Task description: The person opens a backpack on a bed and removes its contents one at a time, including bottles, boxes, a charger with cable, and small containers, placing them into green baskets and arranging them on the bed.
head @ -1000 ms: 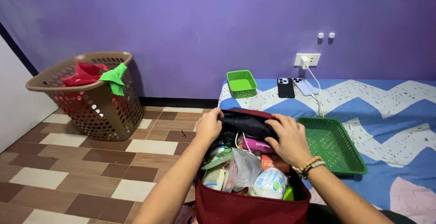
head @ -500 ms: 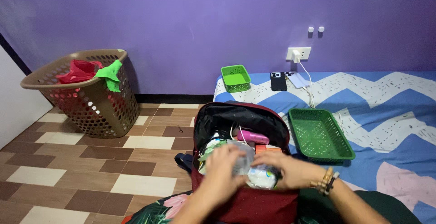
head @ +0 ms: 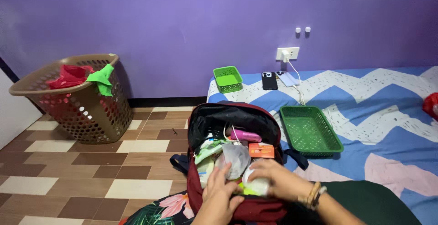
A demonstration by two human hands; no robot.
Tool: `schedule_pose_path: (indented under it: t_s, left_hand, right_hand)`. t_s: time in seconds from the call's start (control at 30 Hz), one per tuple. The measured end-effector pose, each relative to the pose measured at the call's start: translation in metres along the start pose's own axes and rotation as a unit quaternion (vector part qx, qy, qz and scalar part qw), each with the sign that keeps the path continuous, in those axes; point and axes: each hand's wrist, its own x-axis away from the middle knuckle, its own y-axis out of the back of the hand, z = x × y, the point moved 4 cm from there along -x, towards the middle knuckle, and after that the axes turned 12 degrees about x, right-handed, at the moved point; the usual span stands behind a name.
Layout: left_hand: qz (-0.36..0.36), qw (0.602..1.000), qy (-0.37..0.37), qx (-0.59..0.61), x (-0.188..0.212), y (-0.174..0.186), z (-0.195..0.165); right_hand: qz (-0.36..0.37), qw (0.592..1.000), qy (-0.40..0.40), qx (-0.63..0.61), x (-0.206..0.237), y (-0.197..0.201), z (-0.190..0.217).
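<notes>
Two green baskets (head: 228,78) (head: 310,130), one backpack (head: 237,206), one laundry hamper (head: 86,115), two phones (head: 269,80) (head: 287,79).

Maroon backpack (head: 237,206), seemingly black-lined

A home bedroom: a bed (head: 365,115) against the purple wall (head: 205,24), with a hamper (head: 77,102) of clothes left of the bed on tiled floor (head: 91,170).

The bottom edge of the picture cuts off the red backpack (head: 237,206) and both forearms. The left hand (head: 218,193) and right hand (head: 276,181) cover the lower items inside; whether either has a grip on the pale packet (head: 255,185) is unclear. A red thing (head: 431,105) at the bed's right edge is cropped and blurred.
</notes>
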Motion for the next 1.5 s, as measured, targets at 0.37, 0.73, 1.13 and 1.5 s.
schedule_pose_path:
  t_s: [0.37,0.73,1.13,1.5]
  left_hand:
    - [-0.04,0.884,0.015,0.465,-0.074,-0.005,-0.057]
    - [-0.142,0.948,-0.081,0.272,-0.089,-0.02,-0.06]
    - [-0.253,0.958,-0.118,0.061,-0.084,0.011,-0.054]
    - [-0.234,0.969,0.07,-0.03,-0.091,0.016,-0.01]
  right_hand:
    - [-0.203,0.734,-0.192,-0.619,0.007,0.07,-0.013]
    - [-0.243,0.816,-0.218,-0.476,0.031,0.08,-0.019]
    - [-0.441,0.616,-0.386,-0.527,0.102,0.039,-0.164]
    - [-0.421,0.43,-0.613,-0.512,0.126,-0.045,-0.193]
